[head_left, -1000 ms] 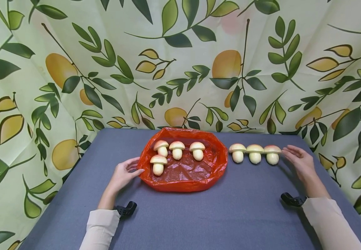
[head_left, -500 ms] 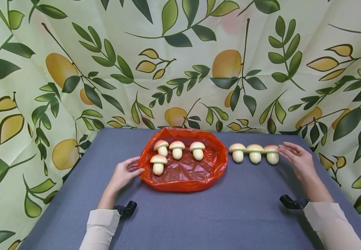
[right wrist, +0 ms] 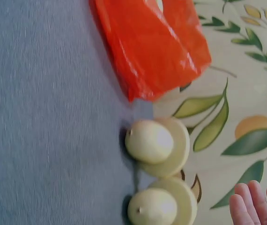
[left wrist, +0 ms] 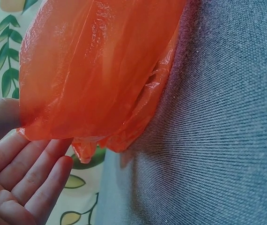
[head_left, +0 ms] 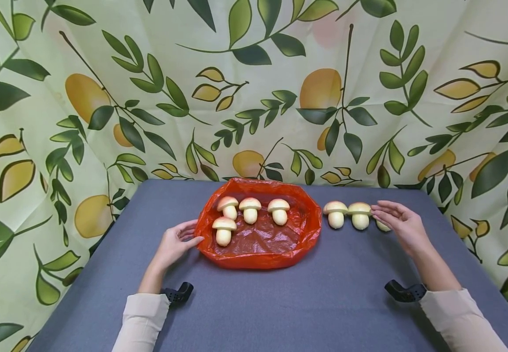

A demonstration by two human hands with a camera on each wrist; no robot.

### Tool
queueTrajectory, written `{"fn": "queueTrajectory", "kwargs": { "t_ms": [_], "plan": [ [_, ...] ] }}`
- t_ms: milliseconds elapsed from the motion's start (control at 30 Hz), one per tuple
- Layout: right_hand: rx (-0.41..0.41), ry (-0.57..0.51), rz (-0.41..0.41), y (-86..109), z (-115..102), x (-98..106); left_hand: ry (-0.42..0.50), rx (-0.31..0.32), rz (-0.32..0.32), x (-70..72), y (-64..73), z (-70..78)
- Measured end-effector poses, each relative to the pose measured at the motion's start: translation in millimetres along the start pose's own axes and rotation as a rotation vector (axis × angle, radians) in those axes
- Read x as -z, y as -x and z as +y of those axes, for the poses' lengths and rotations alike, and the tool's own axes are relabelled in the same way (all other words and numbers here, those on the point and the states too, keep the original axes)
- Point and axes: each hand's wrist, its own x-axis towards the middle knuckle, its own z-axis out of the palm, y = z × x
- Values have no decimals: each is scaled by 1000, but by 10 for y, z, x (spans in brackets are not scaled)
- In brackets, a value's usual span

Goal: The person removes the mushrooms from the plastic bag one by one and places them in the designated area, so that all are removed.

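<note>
On the left rim of the red plastic bag (head_left: 254, 261), my left hand (head_left: 174, 246) pinches the edge between thumb and fingers. The bag stands with its mouth wide, and several toy mushrooms (head_left: 224, 231) with pinkish caps lie inside. My right hand (head_left: 401, 226) hovers with fingers extended over the row to the right of the bag, holding nothing. That row has a left mushroom (head_left: 335, 215), a middle mushroom (head_left: 361, 216) and a right mushroom (head_left: 383, 227), the last mostly hidden behind the fingers. Right-hand fingertips (right wrist: 253, 199) show beside the mushrooms in the right wrist view.
A blue-grey cloth covers the table (head_left: 280, 308). Behind it and at both sides hangs a curtain (head_left: 271, 73) printed with leaves and fruit. A black strap device sits on each wrist, the left device (head_left: 179, 293) and the right device (head_left: 405, 292).
My right hand has moved left, from beside the right mushroom to in front of it, with its fingertips reaching the middle one. The left hand, bag and mushrooms stay put.
</note>
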Motion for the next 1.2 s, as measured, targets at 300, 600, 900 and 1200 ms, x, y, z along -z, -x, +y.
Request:
{"fn": "queueTrajectory", "kwargs": {
  "t_ms": [300, 600, 900, 1200],
  "plan": [
    [-7, 114, -104, 26, 68, -283, 35, -5, -7, -2, -9, 14],
    [10, 164, -183, 51, 144, -488, 13, -12, -8, -10, -7, 7],
    [-13, 212, -238, 66, 169, -738, 17, -3, -4, -1, 9, -11],
    [-17, 220, -309, 58, 217, -947, 25, -10, -4, -3, 9, -8]
  ]
}}
